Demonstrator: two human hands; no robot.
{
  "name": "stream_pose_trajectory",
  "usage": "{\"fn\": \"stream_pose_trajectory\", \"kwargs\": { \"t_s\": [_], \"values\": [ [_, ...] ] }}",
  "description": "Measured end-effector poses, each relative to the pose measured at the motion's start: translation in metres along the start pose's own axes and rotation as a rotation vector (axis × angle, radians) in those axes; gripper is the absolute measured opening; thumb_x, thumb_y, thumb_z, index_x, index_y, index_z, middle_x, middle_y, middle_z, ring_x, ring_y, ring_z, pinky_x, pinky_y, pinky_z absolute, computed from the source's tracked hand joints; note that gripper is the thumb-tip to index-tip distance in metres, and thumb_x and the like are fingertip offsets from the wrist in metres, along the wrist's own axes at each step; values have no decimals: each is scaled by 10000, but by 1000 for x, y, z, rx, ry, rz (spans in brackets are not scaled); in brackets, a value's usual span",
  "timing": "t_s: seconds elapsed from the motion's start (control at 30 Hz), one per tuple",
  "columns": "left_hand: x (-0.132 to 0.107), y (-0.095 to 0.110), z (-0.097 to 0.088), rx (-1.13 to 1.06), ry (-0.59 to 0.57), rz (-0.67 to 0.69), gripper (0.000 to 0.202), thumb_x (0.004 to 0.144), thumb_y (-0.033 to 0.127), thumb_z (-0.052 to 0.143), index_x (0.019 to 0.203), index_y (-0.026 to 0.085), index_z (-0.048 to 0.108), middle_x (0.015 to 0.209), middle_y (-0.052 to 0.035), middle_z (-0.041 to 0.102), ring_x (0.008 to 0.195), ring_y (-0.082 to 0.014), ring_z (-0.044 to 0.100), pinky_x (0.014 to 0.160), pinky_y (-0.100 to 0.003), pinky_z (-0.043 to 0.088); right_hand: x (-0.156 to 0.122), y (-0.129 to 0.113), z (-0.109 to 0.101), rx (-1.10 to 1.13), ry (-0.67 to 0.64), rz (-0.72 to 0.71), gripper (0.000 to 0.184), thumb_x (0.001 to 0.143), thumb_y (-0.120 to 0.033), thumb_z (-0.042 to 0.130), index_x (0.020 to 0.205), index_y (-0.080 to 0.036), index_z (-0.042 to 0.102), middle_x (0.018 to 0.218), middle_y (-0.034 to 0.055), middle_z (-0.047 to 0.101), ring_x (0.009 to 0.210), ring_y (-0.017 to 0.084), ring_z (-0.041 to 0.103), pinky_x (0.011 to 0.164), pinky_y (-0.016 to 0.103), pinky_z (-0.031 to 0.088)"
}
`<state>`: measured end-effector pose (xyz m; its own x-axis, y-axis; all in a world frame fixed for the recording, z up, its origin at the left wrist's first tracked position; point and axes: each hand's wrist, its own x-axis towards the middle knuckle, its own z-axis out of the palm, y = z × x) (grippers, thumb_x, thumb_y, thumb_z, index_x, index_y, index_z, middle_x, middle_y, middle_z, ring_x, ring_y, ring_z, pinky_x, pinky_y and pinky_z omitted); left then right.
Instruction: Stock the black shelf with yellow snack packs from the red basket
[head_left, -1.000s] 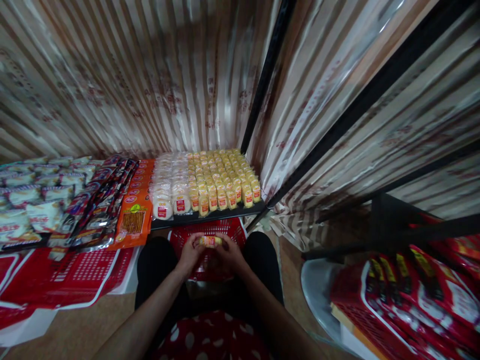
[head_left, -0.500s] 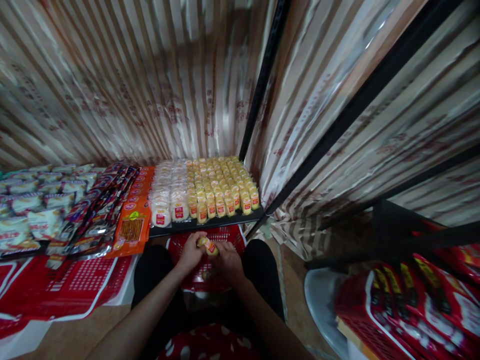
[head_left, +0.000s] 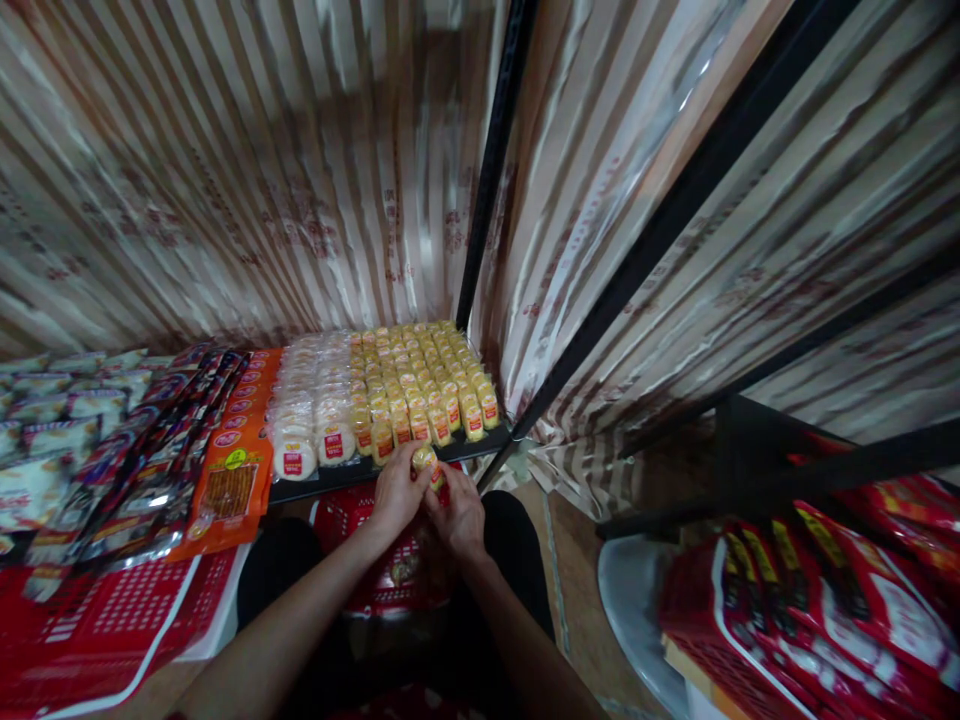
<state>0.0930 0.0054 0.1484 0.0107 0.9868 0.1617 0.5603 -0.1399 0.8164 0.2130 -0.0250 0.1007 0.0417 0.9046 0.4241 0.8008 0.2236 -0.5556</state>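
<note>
Between my two hands is a small yellow-wrapped snack pack (head_left: 426,462) with a red label. My left hand (head_left: 400,493) pinches it from the left side, and the fingers of my right hand (head_left: 459,512) close on it from the right. Just beyond my hands, rows of matching yellow snack packs (head_left: 420,385) stand on a black shelf (head_left: 322,485). Left of them are rows of round white crackers (head_left: 311,410) in clear wrappers. Below my hands, between my knees, sits a red perforated basket (head_left: 337,520), partly hidden by my forearms.
Farther left on the shelf lie an orange snack bag (head_left: 232,480), dark shiny packets (head_left: 161,470) and white packets (head_left: 37,490). Black frame posts (head_left: 487,170) stand before striped sheeting (head_left: 300,150). At right, a red basket (head_left: 690,590) holds red packages, beside a grey stool (head_left: 630,600).
Both hands have moved forward and up with the yellow snack pack, from over the basket to the shelf's front edge. The camera view has swung slightly to the right.
</note>
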Motion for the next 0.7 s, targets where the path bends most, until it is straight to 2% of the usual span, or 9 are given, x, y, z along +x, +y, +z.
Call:
{"fn": "stream_pose_trajectory", "kwargs": {
  "t_s": [0.13,0.3,0.4,0.53,0.7],
  "values": [
    [25,19,13,80,0,63,313,787,180,568,1099,160,558,1080,-89,605,1045,-207,564,927,-374,448,20,8,-8,11,95,29,356,852,-296,475,1165,-139,540,1055,114,622,983,233,544,861,382,467],
    [49,30,27,144,14,133,320,797,151,549,1117,152,551,1075,-103,575,1007,-205,568,885,-370,472,41,22,-7,102,176,64,381,859,-279,464,1202,-121,512,1088,144,589,1011,230,542,895,414,461],
    [56,36,32,218,-7,176,314,809,159,535,1122,142,549,1090,-110,566,992,-205,566,874,-362,475,45,31,-4,155,194,102,372,870,-273,449,1207,-130,512,1112,146,557,1037,224,531,881,411,477],
    [61,43,35,336,-8,208,285,815,174,533,1097,153,568,1055,-95,589,1042,-227,532,929,-384,438,46,44,-4,149,259,135,329,882,-238,406,1160,-164,564,1167,138,503,1105,219,488,911,415,465],
    [70,42,43,297,-22,177,305,827,159,497,1127,161,553,1101,-106,561,1049,-223,540,925,-381,446,50,58,-4,163,264,140,345,886,-222,375,1176,-173,557,1190,131,511,1124,218,474,930,432,450]
  ]
}}
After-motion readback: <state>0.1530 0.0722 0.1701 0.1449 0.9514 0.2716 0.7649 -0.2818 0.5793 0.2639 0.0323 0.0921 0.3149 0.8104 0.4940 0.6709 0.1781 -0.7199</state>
